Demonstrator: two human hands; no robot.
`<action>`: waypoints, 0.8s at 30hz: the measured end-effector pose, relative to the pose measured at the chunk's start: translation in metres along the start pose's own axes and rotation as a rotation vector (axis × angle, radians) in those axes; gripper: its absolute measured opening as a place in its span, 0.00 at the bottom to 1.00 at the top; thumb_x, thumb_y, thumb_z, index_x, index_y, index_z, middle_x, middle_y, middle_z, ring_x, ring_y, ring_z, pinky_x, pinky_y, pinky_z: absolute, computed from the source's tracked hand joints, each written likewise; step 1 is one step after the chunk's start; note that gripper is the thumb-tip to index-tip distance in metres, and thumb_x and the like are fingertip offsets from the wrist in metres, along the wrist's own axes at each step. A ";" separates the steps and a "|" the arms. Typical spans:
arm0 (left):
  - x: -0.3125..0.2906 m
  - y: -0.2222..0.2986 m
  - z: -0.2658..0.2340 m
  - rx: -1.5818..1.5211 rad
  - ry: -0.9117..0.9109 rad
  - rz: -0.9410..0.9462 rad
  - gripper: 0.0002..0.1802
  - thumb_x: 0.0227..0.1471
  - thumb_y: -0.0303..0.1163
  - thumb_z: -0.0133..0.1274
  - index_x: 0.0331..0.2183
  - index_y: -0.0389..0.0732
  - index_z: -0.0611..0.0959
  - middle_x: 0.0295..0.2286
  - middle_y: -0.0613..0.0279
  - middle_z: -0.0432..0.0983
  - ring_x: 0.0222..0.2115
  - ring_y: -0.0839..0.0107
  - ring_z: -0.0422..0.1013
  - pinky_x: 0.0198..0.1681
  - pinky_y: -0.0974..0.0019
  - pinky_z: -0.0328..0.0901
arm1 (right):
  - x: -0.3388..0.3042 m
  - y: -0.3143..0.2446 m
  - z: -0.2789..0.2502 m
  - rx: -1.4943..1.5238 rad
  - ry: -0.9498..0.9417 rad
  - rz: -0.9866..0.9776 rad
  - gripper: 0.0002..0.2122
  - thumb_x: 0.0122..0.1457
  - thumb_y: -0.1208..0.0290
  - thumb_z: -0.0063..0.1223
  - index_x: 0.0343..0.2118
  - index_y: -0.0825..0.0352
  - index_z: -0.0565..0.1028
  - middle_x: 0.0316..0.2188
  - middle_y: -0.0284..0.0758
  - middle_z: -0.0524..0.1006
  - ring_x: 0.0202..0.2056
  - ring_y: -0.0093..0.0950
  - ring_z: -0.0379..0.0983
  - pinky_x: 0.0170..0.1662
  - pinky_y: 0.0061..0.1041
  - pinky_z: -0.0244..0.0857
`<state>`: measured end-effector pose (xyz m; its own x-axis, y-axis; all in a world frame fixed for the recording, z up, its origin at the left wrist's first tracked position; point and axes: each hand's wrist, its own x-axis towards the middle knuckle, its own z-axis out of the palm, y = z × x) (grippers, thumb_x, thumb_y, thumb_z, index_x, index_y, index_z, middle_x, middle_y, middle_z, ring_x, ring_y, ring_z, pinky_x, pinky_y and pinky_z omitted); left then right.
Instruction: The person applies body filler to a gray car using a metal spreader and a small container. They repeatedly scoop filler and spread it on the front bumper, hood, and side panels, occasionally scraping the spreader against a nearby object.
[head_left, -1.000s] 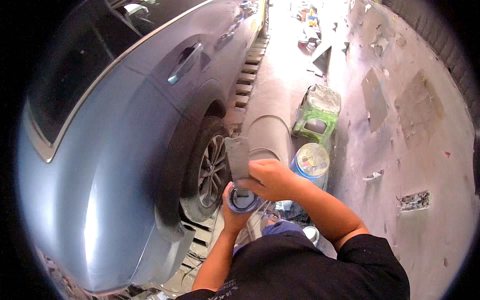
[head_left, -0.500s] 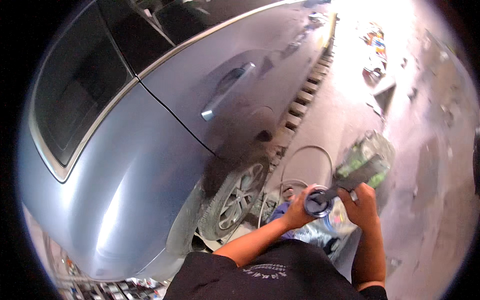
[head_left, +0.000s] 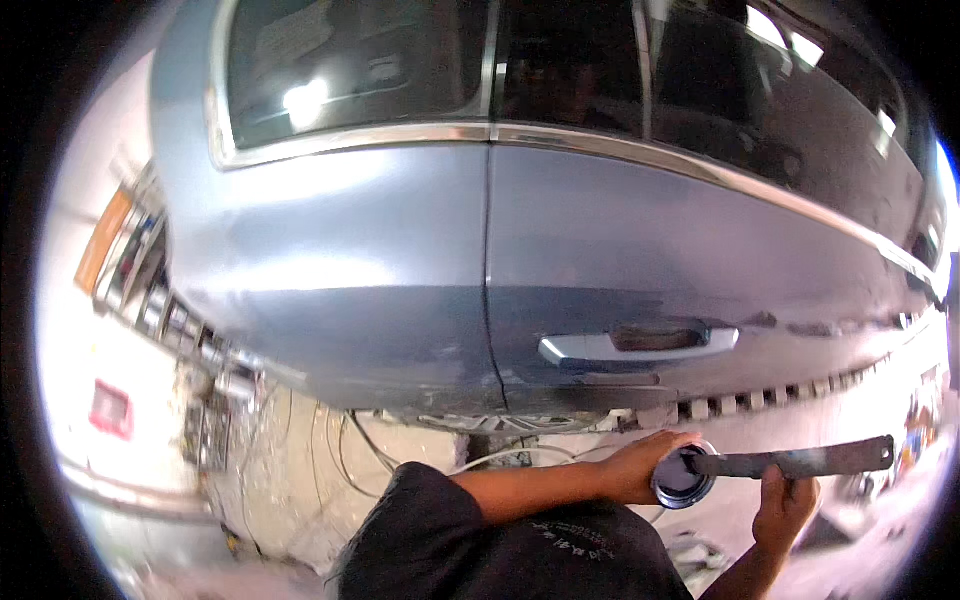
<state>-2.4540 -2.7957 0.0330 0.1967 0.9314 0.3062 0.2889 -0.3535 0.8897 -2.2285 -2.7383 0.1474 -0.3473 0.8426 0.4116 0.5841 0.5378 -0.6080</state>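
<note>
My left hand (head_left: 637, 467) is wrapped round a small open can (head_left: 682, 477) with a pale rim and dark bluish-grey paint-like liquid inside. In my right hand (head_left: 784, 508) is a long, flat, dark stirring stick (head_left: 815, 460), gripped near its middle. One end of the stick reaches into the can's mouth; the other, with a small hole, points right. Both hands are low in front of my body, just beyond the car's side. The fingers under the can are partly hidden.
A blue-grey car (head_left: 400, 240) spans the view, with a chrome door handle (head_left: 640, 345) above my hands. Its wheel (head_left: 480, 422) shows below. Hoses (head_left: 360, 445) lie on the floor at left. A cluttered shelf (head_left: 165, 300) stands farther left.
My view has swung left to face the car's side. The stirring stick, earlier slanting up and right, now lies nearly level in view. Both hands keep their holds.
</note>
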 end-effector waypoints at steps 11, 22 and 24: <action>-0.053 0.035 -0.024 0.376 1.099 -0.141 0.54 0.34 0.29 0.73 0.58 0.30 0.59 0.50 0.44 0.69 0.52 0.56 0.69 0.58 0.58 0.62 | 0.120 -0.075 0.092 0.852 -0.506 -0.236 0.06 0.62 0.73 0.52 0.34 0.72 0.73 0.25 0.31 0.77 0.25 0.16 0.72 0.28 0.20 0.67; -0.075 0.086 -0.085 0.613 1.421 -0.361 0.50 0.38 0.31 0.71 0.57 0.31 0.61 0.48 0.48 0.73 0.50 0.60 0.70 0.55 0.62 0.62 | 0.144 -0.132 0.116 1.295 -0.478 0.011 0.06 0.63 0.73 0.51 0.38 0.69 0.71 0.29 0.36 0.78 0.25 0.25 0.76 0.29 0.22 0.69; -0.074 0.091 -0.093 0.578 1.441 -0.306 0.48 0.38 0.31 0.71 0.57 0.31 0.62 0.47 0.48 0.73 0.49 0.60 0.71 0.54 0.62 0.64 | 0.144 -0.133 0.117 1.347 -0.461 0.012 0.06 0.63 0.72 0.51 0.39 0.68 0.71 0.30 0.36 0.78 0.26 0.27 0.76 0.30 0.24 0.69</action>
<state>-2.5292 -2.8894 0.1228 -0.8546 0.1488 0.4975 0.5183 0.1853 0.8349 -2.4423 -2.6849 0.2084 -0.7041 0.6406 0.3065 -0.4530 -0.0728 -0.8885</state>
